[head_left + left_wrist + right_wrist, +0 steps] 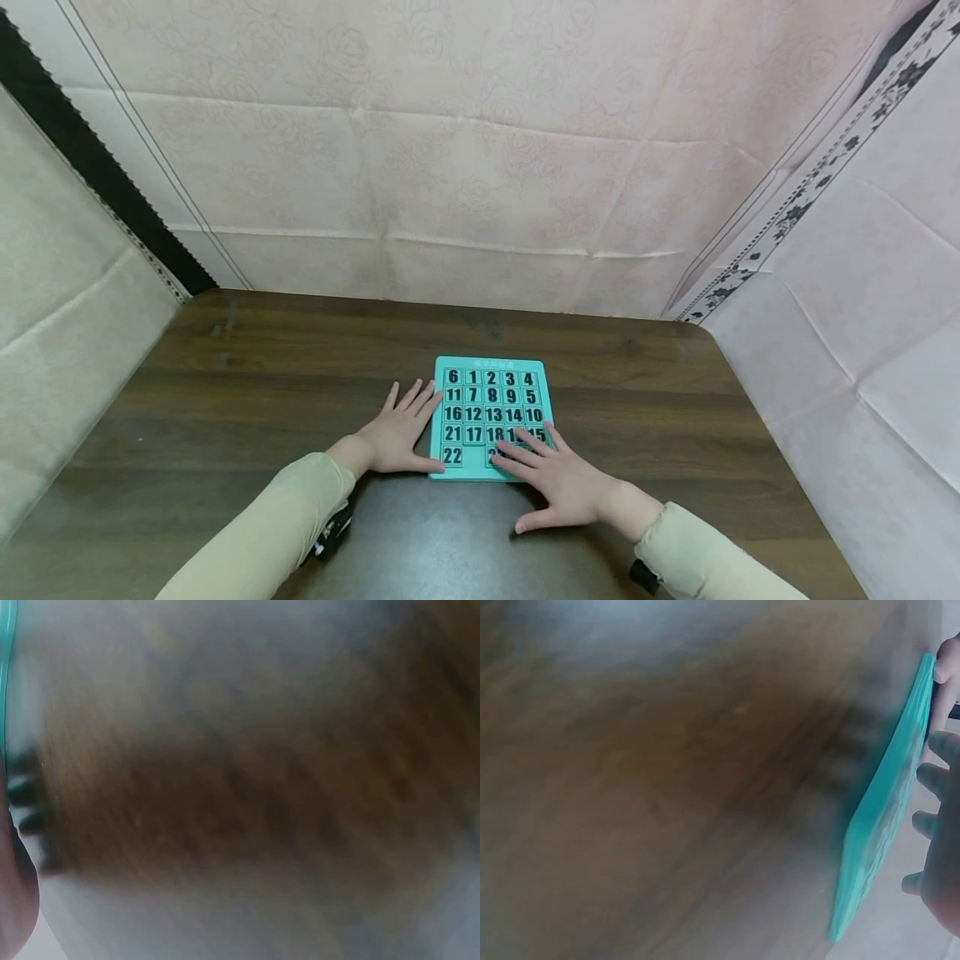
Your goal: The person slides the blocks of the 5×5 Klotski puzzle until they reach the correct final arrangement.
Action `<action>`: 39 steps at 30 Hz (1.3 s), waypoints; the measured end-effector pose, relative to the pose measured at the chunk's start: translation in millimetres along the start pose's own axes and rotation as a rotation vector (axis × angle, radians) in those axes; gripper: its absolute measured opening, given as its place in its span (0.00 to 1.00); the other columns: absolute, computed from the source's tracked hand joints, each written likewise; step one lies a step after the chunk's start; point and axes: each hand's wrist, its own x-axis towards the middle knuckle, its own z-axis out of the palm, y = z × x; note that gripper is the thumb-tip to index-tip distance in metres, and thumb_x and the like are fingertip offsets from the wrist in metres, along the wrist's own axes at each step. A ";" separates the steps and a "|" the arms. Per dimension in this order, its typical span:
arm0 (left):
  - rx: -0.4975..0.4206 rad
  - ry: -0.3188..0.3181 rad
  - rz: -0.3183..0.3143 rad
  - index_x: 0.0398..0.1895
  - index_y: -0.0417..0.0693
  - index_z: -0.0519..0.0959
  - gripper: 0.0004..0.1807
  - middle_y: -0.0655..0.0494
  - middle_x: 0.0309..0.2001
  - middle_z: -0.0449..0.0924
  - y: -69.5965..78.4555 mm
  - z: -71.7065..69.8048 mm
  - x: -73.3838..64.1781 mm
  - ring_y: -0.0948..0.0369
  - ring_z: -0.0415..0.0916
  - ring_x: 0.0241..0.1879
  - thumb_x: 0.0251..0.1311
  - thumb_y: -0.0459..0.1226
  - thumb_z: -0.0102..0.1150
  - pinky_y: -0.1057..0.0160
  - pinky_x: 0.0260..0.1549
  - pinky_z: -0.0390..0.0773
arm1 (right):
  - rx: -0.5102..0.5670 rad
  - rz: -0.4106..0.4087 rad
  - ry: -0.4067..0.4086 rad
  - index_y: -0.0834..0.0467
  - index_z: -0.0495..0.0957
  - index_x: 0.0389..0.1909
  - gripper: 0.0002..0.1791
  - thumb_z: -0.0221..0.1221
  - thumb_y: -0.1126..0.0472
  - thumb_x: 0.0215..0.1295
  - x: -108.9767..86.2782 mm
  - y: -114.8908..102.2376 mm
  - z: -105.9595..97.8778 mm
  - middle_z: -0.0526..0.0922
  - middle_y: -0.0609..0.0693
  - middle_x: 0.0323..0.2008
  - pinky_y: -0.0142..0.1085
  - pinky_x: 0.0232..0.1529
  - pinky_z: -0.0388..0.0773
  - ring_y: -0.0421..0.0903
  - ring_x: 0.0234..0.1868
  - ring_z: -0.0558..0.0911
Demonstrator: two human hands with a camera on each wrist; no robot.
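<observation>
Head view shows a turquoise board (474, 457) of black-numbered tiles (492, 414), left fingers (429, 408) and right fingers (521, 455) spread straight.

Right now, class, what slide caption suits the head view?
Turquoise sliding number puzzle on a brown table, left hand at its left edge, right hand over its lower right corner.

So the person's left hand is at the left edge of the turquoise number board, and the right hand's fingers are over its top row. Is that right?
Not the top row: the head view shows the right hand with its fingers over the lower right part of the turquoise number board. The left hand is at the left edge, as you say.
</observation>
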 end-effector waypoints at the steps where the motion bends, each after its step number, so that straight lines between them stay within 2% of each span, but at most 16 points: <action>1: 0.001 -0.001 -0.002 0.75 0.46 0.42 0.60 0.47 0.75 0.36 -0.2 0.3 0.1 0.48 0.33 0.75 0.47 0.73 0.48 0.39 0.67 0.33 | 0.003 -0.005 0.003 0.46 0.52 0.73 0.46 0.51 0.30 0.57 1.9 -1.0 -1.1 0.53 0.47 0.73 0.64 0.67 0.38 0.54 0.74 0.48; 5: 0.011 0.002 -0.005 0.75 0.46 0.43 0.60 0.46 0.75 0.37 -0.6 0.6 -0.2 0.47 0.33 0.74 0.47 0.73 0.47 0.38 0.67 0.34 | -0.032 -0.032 0.009 0.47 0.52 0.73 0.46 0.51 0.30 0.57 12.7 -5.4 -4.9 0.53 0.48 0.73 0.63 0.67 0.39 0.55 0.74 0.49; 12: 0.010 -0.007 -0.003 0.75 0.46 0.42 0.60 0.46 0.75 0.37 -0.6 -0.1 -0.6 0.47 0.33 0.74 0.48 0.73 0.46 0.38 0.67 0.33 | -0.116 -0.069 -0.029 0.44 0.47 0.74 0.47 0.45 0.26 0.57 32.5 -13.7 -5.2 0.49 0.45 0.74 0.63 0.67 0.42 0.53 0.75 0.47; 20: 0.009 0.006 0.003 0.74 0.45 0.43 0.60 0.45 0.75 0.37 -1.9 1.4 -0.3 0.46 0.34 0.74 0.48 0.72 0.47 0.37 0.67 0.34 | -0.155 -0.102 -0.044 0.42 0.45 0.74 0.47 0.42 0.25 0.57 45.4 -19.3 -5.0 0.47 0.43 0.75 0.62 0.67 0.42 0.52 0.75 0.46; 27: 0.018 0.001 0.005 0.75 0.46 0.42 0.60 0.46 0.75 0.37 -1.5 1.6 0.3 0.47 0.33 0.74 0.48 0.74 0.45 0.38 0.67 0.33 | -0.144 -0.104 -0.066 0.40 0.44 0.73 0.46 0.41 0.25 0.58 45.9 -19.8 -2.4 0.46 0.41 0.74 0.62 0.68 0.40 0.51 0.75 0.44; 39: 0.012 0.002 0.002 0.75 0.45 0.43 0.60 0.45 0.75 0.37 -0.2 0.1 -0.2 0.46 0.33 0.74 0.48 0.72 0.47 0.38 0.67 0.33 | -0.104 -0.082 -0.036 0.41 0.49 0.73 0.45 0.45 0.27 0.58 34.0 -13.9 -2.3 0.50 0.42 0.74 0.64 0.67 0.42 0.52 0.75 0.48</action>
